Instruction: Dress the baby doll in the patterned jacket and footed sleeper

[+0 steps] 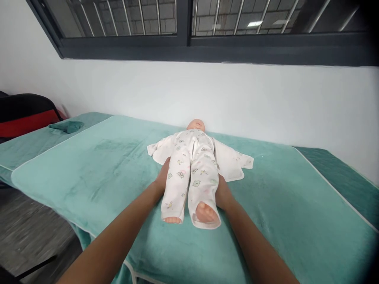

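Grip closure unclear, fingers hidden: left hand (pixel 162 175), right hand (pixel 224 193) against sides of tubular, printed cloth trousers (pixel 204 171). Smooth-headed doll (pixel 196 125) on plush green sheet (pixel 118 185).

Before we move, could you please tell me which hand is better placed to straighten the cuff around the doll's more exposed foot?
Probably the right hand: it is beside that trouser leg, close to the foot, while the left hand is beside the other leg, farther away.
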Demonstrator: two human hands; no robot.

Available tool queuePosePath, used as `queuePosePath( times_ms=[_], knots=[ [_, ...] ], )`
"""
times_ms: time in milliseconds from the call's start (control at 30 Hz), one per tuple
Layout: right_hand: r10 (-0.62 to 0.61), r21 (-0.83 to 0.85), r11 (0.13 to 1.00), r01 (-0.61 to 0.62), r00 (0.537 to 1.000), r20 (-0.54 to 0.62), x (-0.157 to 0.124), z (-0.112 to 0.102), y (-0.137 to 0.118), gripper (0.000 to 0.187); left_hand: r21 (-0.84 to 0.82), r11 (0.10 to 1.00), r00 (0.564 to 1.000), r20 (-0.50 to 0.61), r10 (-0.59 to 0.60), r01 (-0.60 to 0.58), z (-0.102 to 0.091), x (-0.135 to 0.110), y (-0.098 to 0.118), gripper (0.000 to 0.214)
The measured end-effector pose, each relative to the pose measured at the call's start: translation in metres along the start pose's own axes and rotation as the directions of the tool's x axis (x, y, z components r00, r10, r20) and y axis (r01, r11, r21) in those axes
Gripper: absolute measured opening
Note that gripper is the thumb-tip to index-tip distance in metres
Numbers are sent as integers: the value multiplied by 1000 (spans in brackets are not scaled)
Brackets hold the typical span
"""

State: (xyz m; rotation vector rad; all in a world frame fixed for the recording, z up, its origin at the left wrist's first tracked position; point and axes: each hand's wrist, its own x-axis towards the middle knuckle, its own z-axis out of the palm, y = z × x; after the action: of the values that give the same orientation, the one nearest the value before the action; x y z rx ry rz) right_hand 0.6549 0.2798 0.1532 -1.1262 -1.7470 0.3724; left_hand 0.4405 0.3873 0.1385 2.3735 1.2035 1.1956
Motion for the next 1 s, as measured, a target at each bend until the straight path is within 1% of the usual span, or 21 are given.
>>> queuePosePath(
  times_ms=[100,200,300,433,533,667,733,800,867,933,967,1000],
  knots=[
    [-24,-59,998,23,1000,-6,0,-1,-2,36,82,993,996,36,81,-84,-4,3,-1,20],
    [-45,-145,988,51,998,43,2,-1,-2,28,121,988,995,26,92,-95,-11,2,-3,20],
    [-35,-207,977,50,996,79,2,-1,0,22,151,981,992,28,120,-123,-23,-10,-4,23],
    [-40,-257,962,89,981,189,0,-2,2,25,236,941,970,74,230,-241,-42,-34,-6,23],
    [-50,-249,961,121,960,275,0,-5,2,29,281,914,956,107,275,-294,-50,-47,-9,24],
    [-32,-190,975,112,926,377,1,-14,0,26,287,897,940,159,301,-336,-51,-50,-9,27],
    [-23,-135,987,89,902,430,2,-18,-2,28,286,893,935,172,309,-348,-51,-48,-7,26],
    [-2,-83,996,45,888,460,2,-22,-6,28,280,894,934,174,311,-350,-51,-48,-6,24],
    [43,-48,999,-23,888,458,3,-26,-10,25,271,900,938,162,307,-341,-51,-48,-4,23],
    [115,-42,993,-108,901,418,5,-32,-11,23,259,910,945,142,295,-323,-52,-48,-3,22],
    [167,-56,986,-157,919,358,6,-35,-10,23,254,917,950,131,284,-309,-52,-49,-3,21],
    [227,-82,974,-213,938,261,7,-40,-6,23,248,925,957,117,267,-289,-53,-49,-3,20]
  ],
)
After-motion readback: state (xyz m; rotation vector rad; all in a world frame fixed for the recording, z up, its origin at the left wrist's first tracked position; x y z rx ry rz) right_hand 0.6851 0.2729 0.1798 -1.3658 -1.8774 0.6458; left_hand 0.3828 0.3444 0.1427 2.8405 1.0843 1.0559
